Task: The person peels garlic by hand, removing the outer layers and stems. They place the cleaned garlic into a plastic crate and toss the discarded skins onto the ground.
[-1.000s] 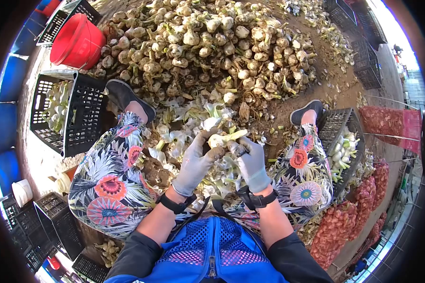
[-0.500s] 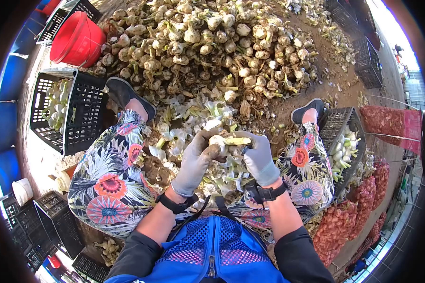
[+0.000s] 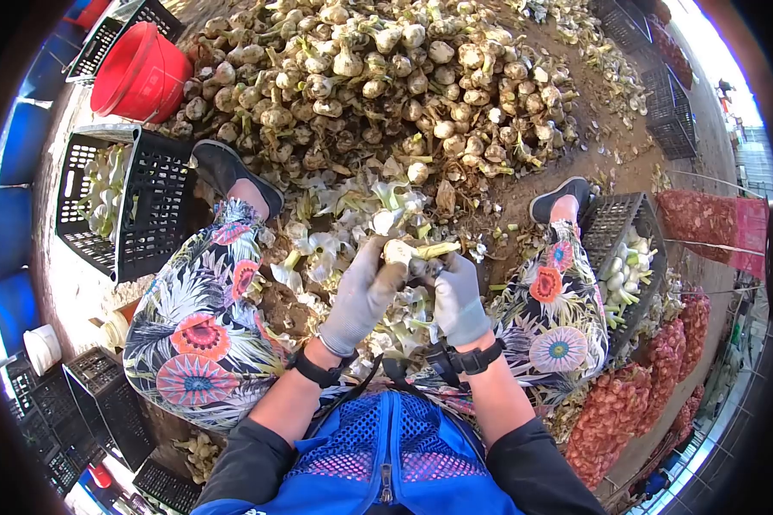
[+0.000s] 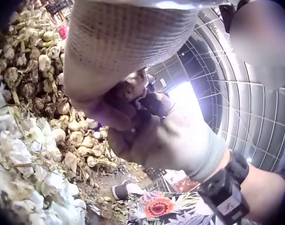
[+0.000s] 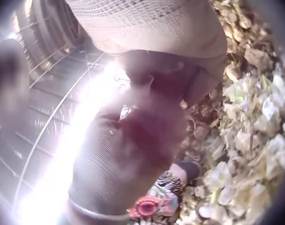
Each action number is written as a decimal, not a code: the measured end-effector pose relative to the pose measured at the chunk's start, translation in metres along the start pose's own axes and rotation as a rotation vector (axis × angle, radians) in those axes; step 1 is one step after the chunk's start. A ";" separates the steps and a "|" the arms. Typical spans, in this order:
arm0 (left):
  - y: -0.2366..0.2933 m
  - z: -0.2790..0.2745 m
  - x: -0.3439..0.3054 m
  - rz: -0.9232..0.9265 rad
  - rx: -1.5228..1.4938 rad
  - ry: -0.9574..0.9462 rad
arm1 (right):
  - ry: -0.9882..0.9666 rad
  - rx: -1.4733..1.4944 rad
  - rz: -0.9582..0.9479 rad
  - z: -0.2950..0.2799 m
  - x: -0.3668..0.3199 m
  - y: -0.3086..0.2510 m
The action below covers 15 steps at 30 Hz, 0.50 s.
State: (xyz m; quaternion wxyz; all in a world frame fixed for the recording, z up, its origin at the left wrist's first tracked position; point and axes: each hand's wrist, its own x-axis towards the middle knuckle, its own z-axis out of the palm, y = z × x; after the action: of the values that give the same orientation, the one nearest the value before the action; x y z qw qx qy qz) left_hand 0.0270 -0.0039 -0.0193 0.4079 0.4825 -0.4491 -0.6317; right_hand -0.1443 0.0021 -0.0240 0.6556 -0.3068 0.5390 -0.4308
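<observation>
In the head view a pale garlic bulb (image 3: 398,251) with a green-white stem is held between both gloved hands, its stem pointing right. The left hand (image 3: 357,296) grips the bulb with thumb and fingers. Beside the stem's end, the right hand (image 3: 459,300) has its fingers bent; whether it pinches the stem or a peel is hidden. Both gloves have dirty, dark fingertips. The left wrist view shows the left hand (image 4: 128,47) close above the right hand (image 4: 170,136), with the bulb mostly hidden. Glare blurs the right wrist view of the right hand (image 5: 152,28).
A heap of garlic (image 3: 343,94) lies beyond the feet, with loose peels (image 3: 318,249) between the legs. Black crates stand left (image 3: 159,202) and right (image 3: 610,225), both holding peeled garlic. A red bucket (image 3: 159,81) is upper left; red net sacks (image 3: 608,421) lie right.
The right hand moved in over the stem, then drew back slightly down and left. The left hand still grips the bulb, shifted slightly right, and the stem's tilt has changed.
</observation>
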 end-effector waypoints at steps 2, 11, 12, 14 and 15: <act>0.006 0.003 -0.001 0.231 0.557 0.085 | -0.009 0.278 -0.039 0.003 0.000 0.004; -0.002 -0.008 -0.004 -0.171 -0.307 -0.010 | -0.206 -0.545 -0.171 -0.014 -0.003 -0.032; -0.005 -0.003 -0.007 -0.173 -0.306 -0.010 | -0.205 -0.544 -0.170 -0.017 -0.003 -0.033; -0.001 0.002 -0.010 -0.174 -0.420 0.021 | -0.214 -0.608 -0.194 -0.014 -0.007 -0.047; -0.001 -0.007 -0.011 -0.313 -0.494 -0.132 | -0.200 -0.468 -0.082 -0.012 -0.009 -0.054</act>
State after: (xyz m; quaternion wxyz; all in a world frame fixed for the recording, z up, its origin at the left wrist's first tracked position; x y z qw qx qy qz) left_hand 0.0358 0.0057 -0.0189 0.3804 0.3901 -0.2275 -0.8071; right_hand -0.1686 -0.0130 0.0237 0.5987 -0.5127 0.5438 -0.2881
